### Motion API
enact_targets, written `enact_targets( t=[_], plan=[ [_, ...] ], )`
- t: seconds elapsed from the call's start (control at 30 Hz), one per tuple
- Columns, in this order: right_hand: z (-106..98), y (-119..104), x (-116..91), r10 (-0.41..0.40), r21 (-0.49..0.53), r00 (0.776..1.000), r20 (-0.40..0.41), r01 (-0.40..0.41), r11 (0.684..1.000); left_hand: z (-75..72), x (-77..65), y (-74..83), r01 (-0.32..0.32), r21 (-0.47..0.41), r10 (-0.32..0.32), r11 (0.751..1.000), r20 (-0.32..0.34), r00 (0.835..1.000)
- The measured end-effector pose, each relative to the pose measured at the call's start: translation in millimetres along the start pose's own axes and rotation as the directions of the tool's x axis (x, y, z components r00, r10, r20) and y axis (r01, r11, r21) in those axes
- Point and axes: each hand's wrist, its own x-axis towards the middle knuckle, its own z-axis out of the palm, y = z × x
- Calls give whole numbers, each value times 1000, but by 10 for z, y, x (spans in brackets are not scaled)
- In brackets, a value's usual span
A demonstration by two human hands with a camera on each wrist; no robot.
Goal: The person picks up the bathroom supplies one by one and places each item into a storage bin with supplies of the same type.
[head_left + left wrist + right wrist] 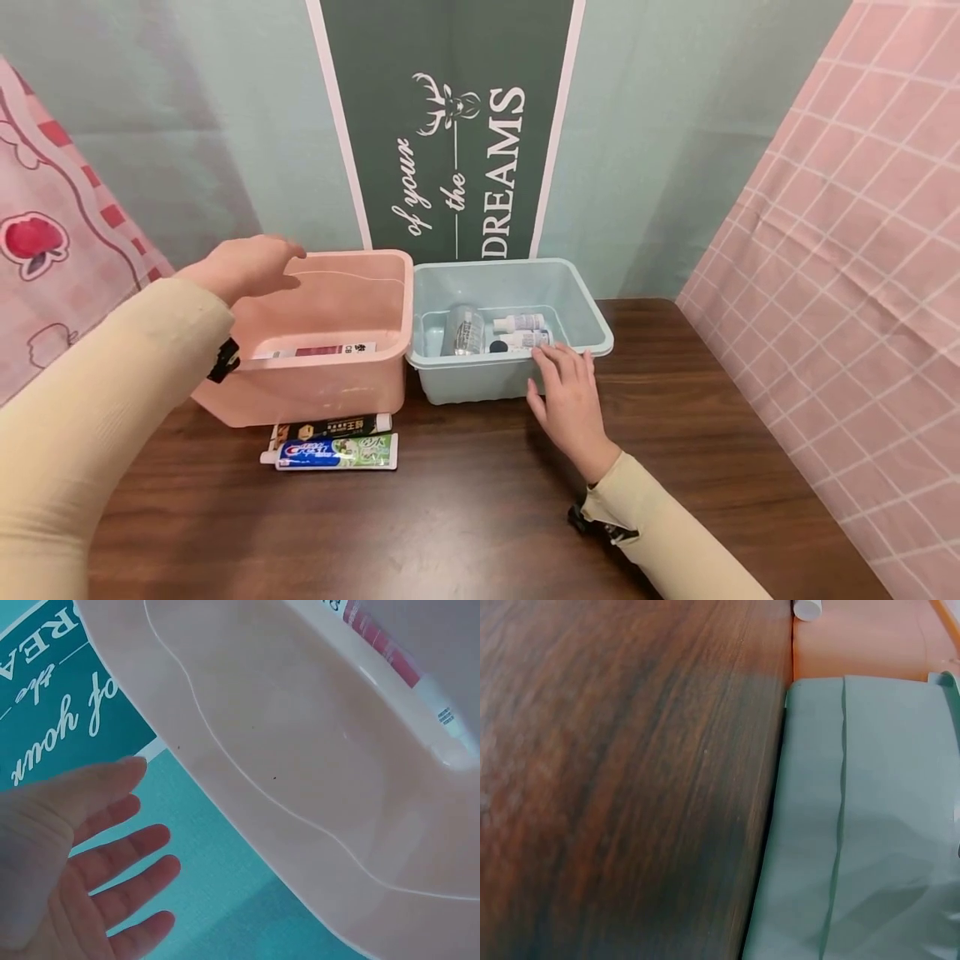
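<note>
My left hand point(251, 267) hangs over the left side of the pink bin point(322, 392), fingers extended and holding nothing. The left wrist view shows its fingers spread apart beside the bin's rim. Inside that bin lies a white and red pack point(330, 350). My right hand point(570, 408) rests its fingertips at the near rim of the light blue bin point(472, 383), fingers loosely bent. That bin contains a clear bottle point(465, 331) and small white bottles point(519, 322), one with a black cap. The right hand is out of sight in the right wrist view.
In front of the pink bin, a blue and green toothpaste tube point(337, 452) lies against a black toothpaste tube point(337, 427) on the wooden table point(465, 525). The two bins stand side by side before a green cloth backdrop point(637, 150). Pink cloth hangs at both sides.
</note>
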Motion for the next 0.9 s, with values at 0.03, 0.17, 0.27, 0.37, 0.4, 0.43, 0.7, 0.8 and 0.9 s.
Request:
enact_targets(
  t=[0.03, 0.17, 0.27, 0.37, 0.4, 0.43, 0.7, 0.8, 0.9],
  plan=[
    [-1, 2, 7, 0, -1, 1000, -1, 0, 1000, 12, -2, 4, 1, 6, -1, 1000, 7, 1000],
    [-10, 2, 20, 3, -5, 1000, -2, -3, 1000, 42, -39, 46, 18, 42, -20, 999, 34, 999],
    [-9, -2, 14, 4, -8, 1000, 3, -4, 1000, 62, -87, 88, 29, 52, -31, 998, 26, 999],
    [-2, -8, 7, 2, -6, 1000, 5, -2, 1000, 84, -130, 131, 30, 69, -29, 997, -12, 999],
    [0, -11, 8, 2, -3, 1000, 1, -2, 1000, 92, -141, 147, 32, 76, -30, 997, -27, 999],
    [4, -14, 5, 2, -1, 1000, 0, -2, 1000, 108, -149, 157, 32, 86, -29, 996, -40, 999],
    [-1, -16, 0, 3, 8, 1000, -18, -3, 1000, 213, -237, 320, 53, 139, -37, 989, -120, 992],
    [-8, -16, 2, 1, 10, 1000, -19, -1, 1000, 237, -275, 361, 60, 142, -37, 988, -155, 987],
    [-6, -14, 9, 1, 10, 1000, -14, -1, 1000, 249, -307, 391, 70, 139, -45, 988, -170, 984]
  ],
)
